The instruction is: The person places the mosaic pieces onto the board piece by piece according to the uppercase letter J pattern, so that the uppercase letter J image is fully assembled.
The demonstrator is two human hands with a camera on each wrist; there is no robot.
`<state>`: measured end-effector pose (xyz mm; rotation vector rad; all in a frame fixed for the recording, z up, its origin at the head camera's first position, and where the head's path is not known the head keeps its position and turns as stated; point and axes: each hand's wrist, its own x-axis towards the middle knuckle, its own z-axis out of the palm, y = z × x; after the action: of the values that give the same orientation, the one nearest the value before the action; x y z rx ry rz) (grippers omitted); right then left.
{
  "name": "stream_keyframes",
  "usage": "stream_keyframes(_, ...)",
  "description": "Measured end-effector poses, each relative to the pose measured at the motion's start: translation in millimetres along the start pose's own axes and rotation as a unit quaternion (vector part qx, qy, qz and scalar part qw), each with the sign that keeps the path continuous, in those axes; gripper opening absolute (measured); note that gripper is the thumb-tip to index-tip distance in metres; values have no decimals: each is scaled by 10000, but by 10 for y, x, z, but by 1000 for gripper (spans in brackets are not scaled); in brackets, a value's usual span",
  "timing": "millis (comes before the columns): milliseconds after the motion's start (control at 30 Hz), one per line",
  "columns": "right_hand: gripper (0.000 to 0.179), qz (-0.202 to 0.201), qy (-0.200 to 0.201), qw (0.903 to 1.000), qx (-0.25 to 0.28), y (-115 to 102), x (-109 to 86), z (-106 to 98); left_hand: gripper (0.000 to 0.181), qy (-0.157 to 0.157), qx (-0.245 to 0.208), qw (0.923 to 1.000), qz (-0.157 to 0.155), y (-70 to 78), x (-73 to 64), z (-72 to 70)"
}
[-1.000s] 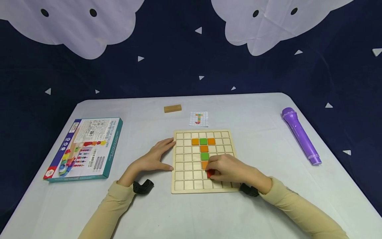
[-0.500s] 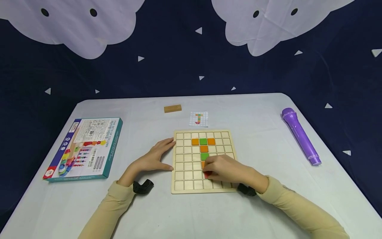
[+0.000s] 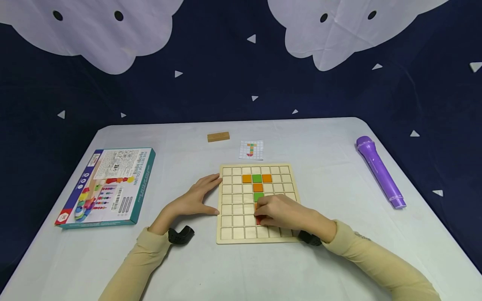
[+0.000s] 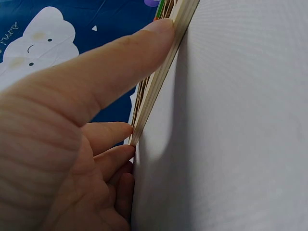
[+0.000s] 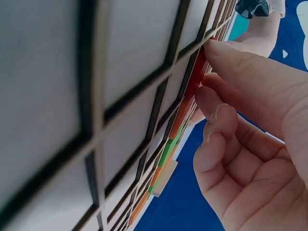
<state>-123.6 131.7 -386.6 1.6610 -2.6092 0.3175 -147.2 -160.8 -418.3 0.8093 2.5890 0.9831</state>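
Note:
A wooden grid board (image 3: 237, 233) lies on the white table with several orange tiles (image 3: 246, 179) and green tiles (image 3: 257, 178) set in its squares in a T-like pattern. My right hand (image 3: 284, 212) pinches a red square tile (image 5: 196, 72) between thumb and fingers, at the square just below the column's lowest orange tile. Most of that red tile is hidden by the fingers in the head view. At the board's left side, my left hand (image 3: 193, 200) has its fingers extended; its thumb (image 4: 120, 67) and fingertips touch the board's edge.
Behind the board lies a small pattern card (image 3: 251, 149), with a brown wooden block (image 3: 218, 136) farther back on the left. A flat printed box (image 3: 109, 188) occupies the table's left side. On the right rests a purple tube with a wider head (image 3: 380, 171).
My right hand has shifted slightly left with the red tile, which now sits in line under the orange and green column. My left hand has stayed in place.

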Motion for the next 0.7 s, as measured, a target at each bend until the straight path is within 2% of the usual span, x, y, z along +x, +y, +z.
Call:
stream_keyframes(133,11,-2,84,9999,56,13,-12,-6,94,-11,12,10000,-10,1,3,-1)
stream_keyframes(300,13,27,381,9985,388,52,-90,-64,94,-22,10,10000,9,6,6,0)
stream_keyframes(400,12,178,514,9972,518,95,-182,-117,94,-22,8,10000,14,9,4,1)
stream_keyframes(700,12,858,729,9925,475,197,-520,-257,95,-16,-35,10000,-57,-9,10,11)
